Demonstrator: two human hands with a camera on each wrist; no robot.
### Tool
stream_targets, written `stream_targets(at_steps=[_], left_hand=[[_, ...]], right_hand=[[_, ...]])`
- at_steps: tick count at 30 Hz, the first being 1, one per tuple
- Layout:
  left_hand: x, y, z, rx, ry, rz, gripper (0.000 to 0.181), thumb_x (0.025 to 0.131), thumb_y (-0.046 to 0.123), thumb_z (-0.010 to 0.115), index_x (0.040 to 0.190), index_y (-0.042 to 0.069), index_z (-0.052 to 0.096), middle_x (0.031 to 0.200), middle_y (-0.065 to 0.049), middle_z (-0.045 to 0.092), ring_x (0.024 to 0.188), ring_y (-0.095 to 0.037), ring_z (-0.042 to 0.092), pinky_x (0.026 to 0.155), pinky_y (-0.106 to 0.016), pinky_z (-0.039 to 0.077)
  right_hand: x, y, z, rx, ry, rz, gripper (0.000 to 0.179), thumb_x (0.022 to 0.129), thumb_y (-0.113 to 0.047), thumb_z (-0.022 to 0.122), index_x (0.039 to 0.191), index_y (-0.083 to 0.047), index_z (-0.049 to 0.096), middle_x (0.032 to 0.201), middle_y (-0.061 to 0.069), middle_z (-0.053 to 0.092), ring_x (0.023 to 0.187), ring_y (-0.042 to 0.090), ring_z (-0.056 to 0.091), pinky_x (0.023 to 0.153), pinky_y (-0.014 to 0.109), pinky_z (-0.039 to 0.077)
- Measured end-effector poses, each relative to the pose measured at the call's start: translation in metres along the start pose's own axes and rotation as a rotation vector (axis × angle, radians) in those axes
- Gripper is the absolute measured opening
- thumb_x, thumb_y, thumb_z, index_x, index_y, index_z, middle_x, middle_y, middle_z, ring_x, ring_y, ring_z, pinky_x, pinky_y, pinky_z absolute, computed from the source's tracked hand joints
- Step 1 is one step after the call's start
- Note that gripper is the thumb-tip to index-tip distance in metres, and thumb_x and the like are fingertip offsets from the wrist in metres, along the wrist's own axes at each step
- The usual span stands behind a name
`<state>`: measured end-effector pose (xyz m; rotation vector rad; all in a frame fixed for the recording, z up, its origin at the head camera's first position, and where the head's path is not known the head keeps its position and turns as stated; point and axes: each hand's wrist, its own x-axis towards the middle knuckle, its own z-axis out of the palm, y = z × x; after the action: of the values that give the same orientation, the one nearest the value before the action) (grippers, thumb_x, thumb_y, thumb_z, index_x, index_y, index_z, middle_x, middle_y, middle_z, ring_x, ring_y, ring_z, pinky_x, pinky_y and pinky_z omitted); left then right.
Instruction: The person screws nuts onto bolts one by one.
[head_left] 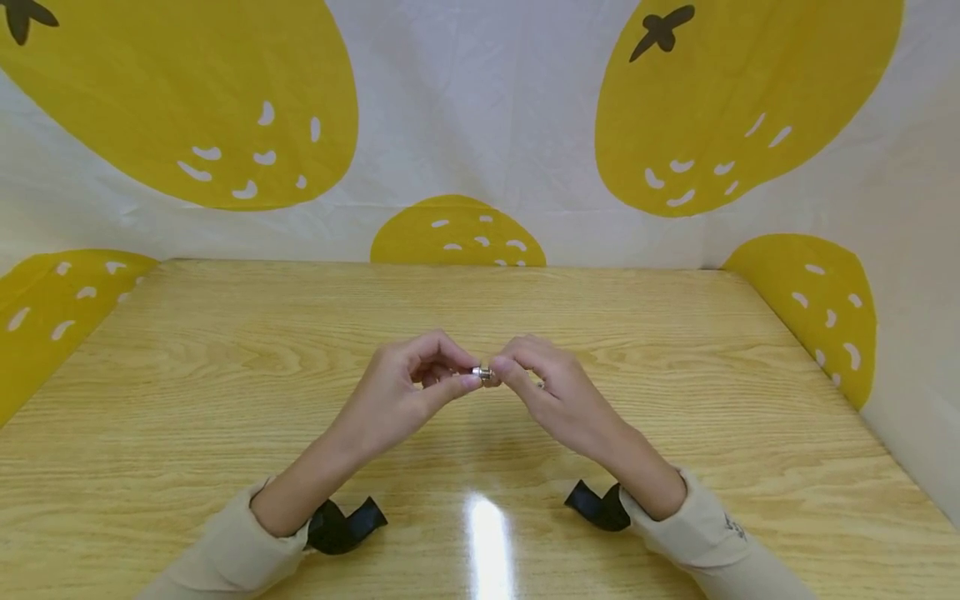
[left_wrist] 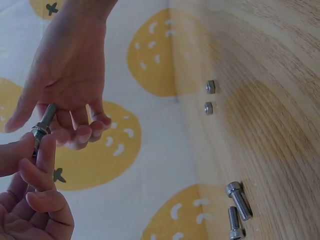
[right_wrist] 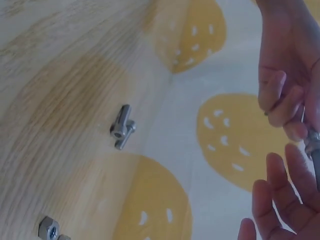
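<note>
At the middle of the table both hands meet around a small silver bolt (head_left: pixel 482 373). The left hand (head_left: pixel 405 390) pinches it between thumb and fingertips. In the left wrist view a nut (left_wrist: pixel 41 130) sits around the bolt, close to the left fingertips, and the shank points toward the right palm. The right hand (head_left: pixel 558 390) has its fingertips at the nut. Its thumb stands apart from the bolt in the left wrist view, and its fingers (right_wrist: pixel 275 172) are fairly straight in the right wrist view. Left fingers partly hide the bolt's near end.
Two loose nuts (left_wrist: pixel 209 87) lie on the wooden table (head_left: pixel 247 317). Two more bolts (left_wrist: pixel 239 200) rest beside each other there. The hands mostly hide these in the head view. A white cloth with yellow fruit shapes (head_left: pixel 480 125) hangs behind the table. Black straps (head_left: pixel 345 527) sit at the cuffs.
</note>
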<state>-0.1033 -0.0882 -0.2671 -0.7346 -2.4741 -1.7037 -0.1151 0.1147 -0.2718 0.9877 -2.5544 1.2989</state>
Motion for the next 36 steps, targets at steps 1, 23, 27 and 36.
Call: stream_targets(at_steps=[1, 23, 27, 36], left_hand=[[-0.0001, -0.0001, 0.0003, 0.000, 0.001, -0.008, 0.008, 0.085, 0.016, 0.069, 0.092, 0.014, 0.065, 0.080, 0.001, 0.066, 0.061, -0.013, 0.053, 0.052, -0.021, 0.043], [-0.0012, 0.0024, 0.0009, -0.071, -0.005, -0.044, 0.010, 0.086, 0.013, 0.067, 0.095, 0.010, 0.063, 0.084, -0.002, 0.067, 0.065, -0.015, 0.058, 0.055, -0.021, 0.045], [-0.0012, 0.0020, 0.0018, -0.071, -0.007, -0.040, 0.010, 0.086, 0.013, 0.067, 0.095, 0.009, 0.063, 0.084, -0.003, 0.067, 0.064, -0.014, 0.056, 0.054, -0.021, 0.044], [-0.0010, 0.0031, 0.0009, -0.071, 0.009, -0.062, 0.010, 0.086, 0.012, 0.067, 0.095, 0.010, 0.063, 0.081, -0.003, 0.065, 0.066, -0.016, 0.059, 0.056, -0.023, 0.047]], right_hand=[[-0.0003, -0.0002, -0.0009, -0.005, -0.002, 0.010, 0.026, 0.096, -0.036, 0.049, 0.095, -0.016, 0.065, 0.093, -0.007, 0.063, 0.088, 0.008, 0.054, 0.077, 0.029, 0.046], [-0.0003, 0.0005, 0.0014, 0.042, 0.007, -0.090, 0.018, 0.098, -0.021, 0.049, 0.091, -0.013, 0.063, 0.091, -0.004, 0.063, 0.087, 0.010, 0.055, 0.077, 0.027, 0.047], [-0.0002, -0.0003, -0.0004, 0.009, 0.003, -0.026, 0.026, 0.099, -0.029, 0.045, 0.092, -0.015, 0.066, 0.092, -0.006, 0.064, 0.088, 0.008, 0.055, 0.079, 0.029, 0.047], [0.0001, -0.0012, -0.0017, 0.005, 0.042, -0.154, 0.023, 0.085, -0.008, 0.067, 0.105, -0.009, 0.055, 0.097, -0.002, 0.062, 0.089, 0.011, 0.052, 0.079, 0.029, 0.046]])
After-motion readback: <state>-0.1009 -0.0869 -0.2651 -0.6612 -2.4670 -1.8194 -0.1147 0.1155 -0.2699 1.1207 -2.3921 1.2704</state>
